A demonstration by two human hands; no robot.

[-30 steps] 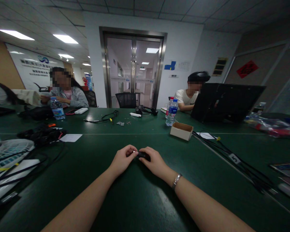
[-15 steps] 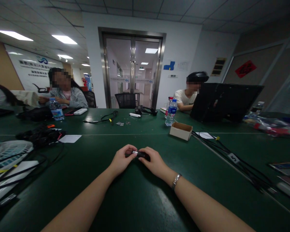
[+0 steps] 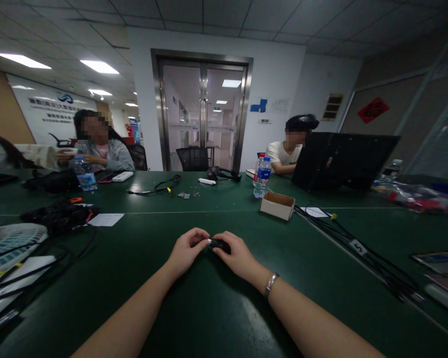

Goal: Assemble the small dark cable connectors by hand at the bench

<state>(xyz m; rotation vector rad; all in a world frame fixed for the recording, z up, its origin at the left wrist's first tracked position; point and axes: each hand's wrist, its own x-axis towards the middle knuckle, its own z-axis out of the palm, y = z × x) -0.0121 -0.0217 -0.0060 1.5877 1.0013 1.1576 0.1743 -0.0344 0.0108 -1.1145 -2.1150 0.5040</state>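
Low over the green table (image 3: 224, 283), both my hands meet around a small black tube-shaped object with a silver band (image 3: 218, 244); its exact kind does not show. My right hand (image 3: 236, 253) is wrapped about the black part, thumb below and fingers on top. At the silver end, my left hand (image 3: 188, 251) pinches with thumb and index finger. Those fingers cover most of that end. A metal bracelet (image 3: 271, 285) circles my right wrist.
An open cardboard box (image 3: 277, 206) and plastic bottles (image 3: 262, 178) stand ahead to the right. Black cables (image 3: 354, 246) run along the right side. A white fan (image 3: 17, 238) and tangled cables sit at left. Two people (image 3: 97, 144) sit across the table, one beside a monitor (image 3: 345, 160).
The view has tilted a little, so everything sits slightly lower. Less of the silver part shows between my fingers now. Both hands keep their hold on the black tube-shaped object.
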